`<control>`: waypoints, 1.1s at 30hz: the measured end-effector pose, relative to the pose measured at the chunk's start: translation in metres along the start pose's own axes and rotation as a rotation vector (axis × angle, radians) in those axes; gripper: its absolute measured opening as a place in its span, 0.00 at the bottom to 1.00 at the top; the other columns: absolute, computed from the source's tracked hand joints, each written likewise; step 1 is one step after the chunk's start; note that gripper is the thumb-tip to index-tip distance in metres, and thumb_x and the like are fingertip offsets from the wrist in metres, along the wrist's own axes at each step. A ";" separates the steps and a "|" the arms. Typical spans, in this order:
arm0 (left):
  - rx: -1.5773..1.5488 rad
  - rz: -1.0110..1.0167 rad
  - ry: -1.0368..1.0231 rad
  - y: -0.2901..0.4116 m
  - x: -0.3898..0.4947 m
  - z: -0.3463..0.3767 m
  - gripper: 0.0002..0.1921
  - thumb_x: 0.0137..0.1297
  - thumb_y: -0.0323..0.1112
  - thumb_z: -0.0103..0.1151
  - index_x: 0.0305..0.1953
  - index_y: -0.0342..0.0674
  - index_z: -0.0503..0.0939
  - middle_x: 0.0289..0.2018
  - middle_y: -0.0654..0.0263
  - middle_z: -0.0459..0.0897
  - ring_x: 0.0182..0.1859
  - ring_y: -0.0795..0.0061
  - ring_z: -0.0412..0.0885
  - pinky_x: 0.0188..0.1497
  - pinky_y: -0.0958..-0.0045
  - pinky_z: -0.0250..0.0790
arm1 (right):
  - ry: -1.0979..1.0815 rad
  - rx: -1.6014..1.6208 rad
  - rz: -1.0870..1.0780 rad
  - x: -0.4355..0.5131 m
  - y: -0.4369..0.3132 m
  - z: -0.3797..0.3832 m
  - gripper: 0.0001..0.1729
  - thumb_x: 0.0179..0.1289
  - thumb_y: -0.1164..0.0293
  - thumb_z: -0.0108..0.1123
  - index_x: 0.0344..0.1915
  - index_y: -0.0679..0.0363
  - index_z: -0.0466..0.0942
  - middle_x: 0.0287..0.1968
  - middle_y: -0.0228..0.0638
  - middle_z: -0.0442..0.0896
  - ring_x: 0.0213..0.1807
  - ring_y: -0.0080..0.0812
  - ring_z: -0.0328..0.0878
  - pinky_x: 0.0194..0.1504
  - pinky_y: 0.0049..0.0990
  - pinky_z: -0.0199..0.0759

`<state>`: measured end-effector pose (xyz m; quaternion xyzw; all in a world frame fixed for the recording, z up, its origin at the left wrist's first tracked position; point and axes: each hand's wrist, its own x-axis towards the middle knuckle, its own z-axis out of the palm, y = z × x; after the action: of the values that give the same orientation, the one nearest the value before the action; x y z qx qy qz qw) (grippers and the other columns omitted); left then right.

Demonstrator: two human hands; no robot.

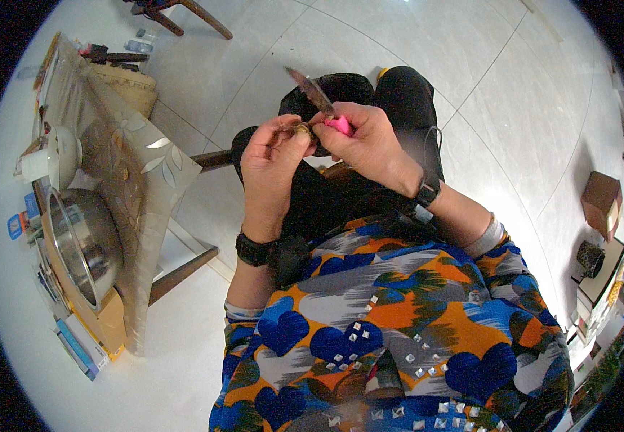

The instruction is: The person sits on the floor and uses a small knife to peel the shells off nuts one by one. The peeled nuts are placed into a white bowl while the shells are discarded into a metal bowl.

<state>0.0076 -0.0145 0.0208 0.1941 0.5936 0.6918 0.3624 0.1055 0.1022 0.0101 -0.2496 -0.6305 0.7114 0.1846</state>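
My right hand [363, 140] is closed around the pink handle [340, 125] of a small knife. The knife's stained blade [312, 90] points up and to the left, away from me. My left hand [275, 154] pinches a small brownish-green item [305, 129] between thumb and fingers; its kind cannot be told. Both hands are close together above my lap, with the right fingertips beside the small item. Below and behind them a black bag or cloth [339, 86] lies between my knees, partly hidden by the hands. Each wrist wears a black band.
To the left stands a table with a clear patterned cover [169, 162]. It bears a steel basin [87, 243], a white bowl [63, 156] and boxes [77, 345]. A wooden stool or chair leg [204, 19] shows at the top. A brown box [601, 205] is on the far right.
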 end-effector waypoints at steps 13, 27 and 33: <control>0.146 -0.056 -0.009 -0.003 -0.001 0.003 0.11 0.61 0.25 0.57 0.45 0.31 0.75 0.36 0.64 0.80 0.35 0.80 0.79 0.41 0.77 0.74 | 0.055 -0.260 -0.132 0.000 0.003 0.001 0.08 0.50 0.73 0.60 0.25 0.66 0.72 0.19 0.42 0.73 0.20 0.30 0.72 0.23 0.30 0.66; 0.001 0.109 -0.225 0.095 -0.025 0.026 0.15 0.59 0.22 0.55 0.49 0.29 0.71 0.37 0.58 0.79 0.38 0.72 0.80 0.41 0.75 0.75 | -0.145 0.364 0.056 -0.023 -0.103 -0.021 0.03 0.52 0.81 0.58 0.29 0.68 0.76 0.19 0.36 0.77 0.13 0.20 0.70 0.13 0.16 0.61; 0.042 0.490 -0.543 0.148 -0.035 0.043 0.15 0.59 0.22 0.55 0.48 0.29 0.71 0.36 0.58 0.79 0.36 0.72 0.80 0.39 0.75 0.75 | -0.312 0.625 -0.428 -0.037 -0.143 -0.013 0.10 0.46 0.77 0.68 0.27 0.65 0.73 0.25 0.42 0.78 0.18 0.27 0.73 0.20 0.22 0.67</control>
<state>0.0209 -0.0158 0.1782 0.5146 0.4258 0.6689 0.3263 0.1350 0.1108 0.1555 0.0663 -0.4422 0.8435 0.2977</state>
